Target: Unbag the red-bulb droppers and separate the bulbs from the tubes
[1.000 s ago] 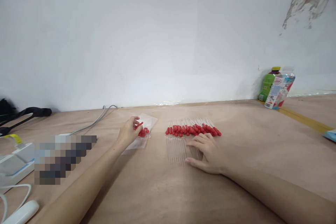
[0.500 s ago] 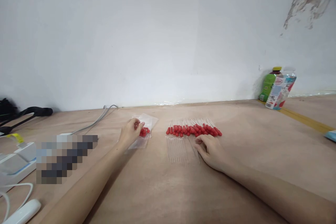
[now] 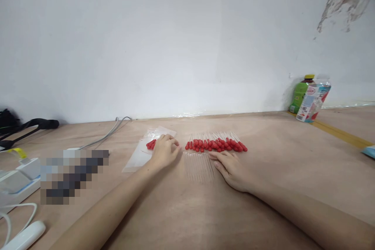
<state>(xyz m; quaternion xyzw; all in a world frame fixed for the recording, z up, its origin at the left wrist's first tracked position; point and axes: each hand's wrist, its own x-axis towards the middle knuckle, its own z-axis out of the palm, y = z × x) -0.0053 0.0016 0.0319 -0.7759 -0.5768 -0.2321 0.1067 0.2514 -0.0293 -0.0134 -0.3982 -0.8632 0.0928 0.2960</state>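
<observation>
L hand [image 3: 165, 151] shifted R twd clear rods [image 3: 199, 167], half-curled, can't tell hold, R hand [image 3: 233, 171] part-open at rods' R edge

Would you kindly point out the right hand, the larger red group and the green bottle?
Right hand [image 3: 234, 172]: head view, back of the hand.
Larger red group [image 3: 215, 145]: head view, middle red pieces.
Green bottle [image 3: 298, 94]: head view, green side.

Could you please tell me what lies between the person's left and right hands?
In the head view, a row of clear sticks lies between the left hand and the right hand, with red-ended sticks just beyond.
</observation>
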